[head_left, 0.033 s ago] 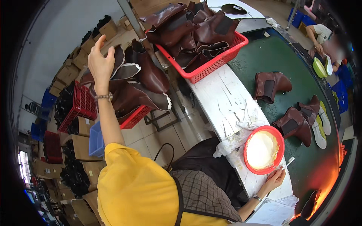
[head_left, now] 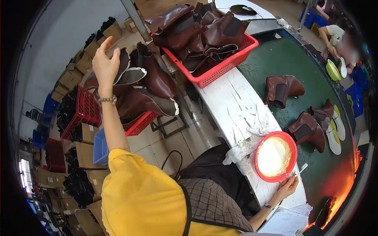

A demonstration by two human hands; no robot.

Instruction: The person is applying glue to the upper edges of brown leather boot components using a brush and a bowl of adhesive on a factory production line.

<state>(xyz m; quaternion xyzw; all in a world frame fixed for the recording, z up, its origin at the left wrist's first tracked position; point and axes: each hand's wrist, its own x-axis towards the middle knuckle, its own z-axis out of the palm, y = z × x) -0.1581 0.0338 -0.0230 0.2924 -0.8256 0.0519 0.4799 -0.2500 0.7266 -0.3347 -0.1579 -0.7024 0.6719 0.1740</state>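
Boots (head_left: pixel 155 76) glossy, leather-like; bowl (head_left: pixel 258 159) smooth plastic.

A plain grey wall (head_left: pixel 71 29) stands at the upper left, with cardboard boxes (head_left: pixel 73 76) piled along it. Pale square tiles cover the floor (head_left: pixel 151 151). 1 metal post (head_left: pixel 137 19) slants in at the top, left of the long surface (head_left: pixel 258 63), which is green with a white strip along its near side. At the far left, a small window (head_left: pixel 26 173) glares white. An orange-red glow (head_left: pixel 341 185) lights the lower right end. Blue bins (head_left: pixel 355 95) stand beyond the surface.
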